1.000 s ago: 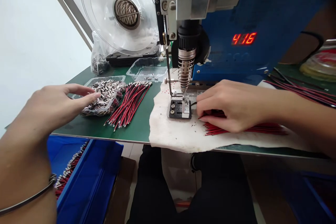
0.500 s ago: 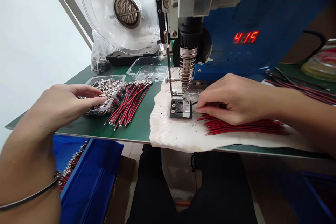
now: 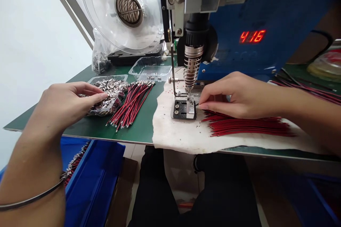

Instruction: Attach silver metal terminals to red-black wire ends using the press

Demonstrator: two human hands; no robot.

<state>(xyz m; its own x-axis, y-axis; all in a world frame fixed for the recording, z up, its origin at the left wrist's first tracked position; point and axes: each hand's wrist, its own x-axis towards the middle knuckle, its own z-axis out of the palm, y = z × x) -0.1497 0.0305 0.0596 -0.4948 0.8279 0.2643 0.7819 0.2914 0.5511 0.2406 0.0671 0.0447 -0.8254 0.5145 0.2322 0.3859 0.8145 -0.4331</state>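
My left hand (image 3: 71,101) reaches over a clear plastic tray (image 3: 121,77) heaped with small metal parts (image 3: 110,87). Its thumb and fingers are drawn together among the parts; whatever lies between the tips is hidden. My right hand (image 3: 231,95) pinches a thin dark wire (image 3: 197,104), whose end reaches the small black-and-metal fixture (image 3: 183,109) below the soldering head (image 3: 192,65). Under and in front of this hand lies a bundle of red and black wires (image 3: 247,127) on a whitish cloth (image 3: 176,136). Between tray and fixture rest red-black wires with metal ends (image 3: 131,106).
A blue machine (image 3: 234,56) with a red lit display (image 3: 252,37) stands behind my right hand. Farther back are an empty-looking clear tray (image 3: 150,67) and a large clear reel (image 3: 103,7). Blue bins (image 3: 93,181) with finished-looking wires sit below the table's left edge.
The display reads 416 instead of 415. My right hand has shifted slightly up, still at the fixture. My left hand stays at the tray, its fingers slightly lower among the parts.
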